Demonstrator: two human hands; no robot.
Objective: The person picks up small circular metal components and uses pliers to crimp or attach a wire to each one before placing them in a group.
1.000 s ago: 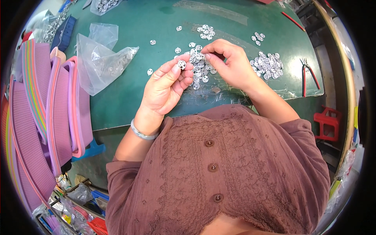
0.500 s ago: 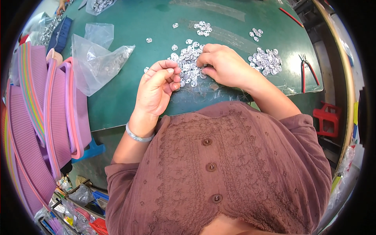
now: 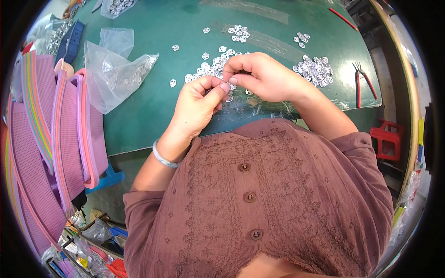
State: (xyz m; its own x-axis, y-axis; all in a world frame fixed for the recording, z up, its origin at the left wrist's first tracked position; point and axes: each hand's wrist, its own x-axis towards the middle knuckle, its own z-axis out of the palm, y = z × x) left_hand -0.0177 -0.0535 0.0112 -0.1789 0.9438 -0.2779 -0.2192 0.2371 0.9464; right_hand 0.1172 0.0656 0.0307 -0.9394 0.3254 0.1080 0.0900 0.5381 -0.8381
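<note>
A loose pile of small round silver openwork charms lies on the green table in front of me. Over its near side my left hand, with a pale bangle at its wrist, pinches thumb against forefinger. My right hand pinches too, its fingertips meeting those of the left. Whatever sits between the fingertips is too small and covered to make out. Part of the pile is hidden behind both hands.
Another charm heap lies to the right, beside red-handled pliers. A clear plastic bag rests on the left. Pink-purple woven straps or baskets crowd the left edge; a red stool stands at right.
My right hand has drawn left from the pile to meet my left hand. My left hand has shifted slightly right, and its fingers have closed into a pinch.
</note>
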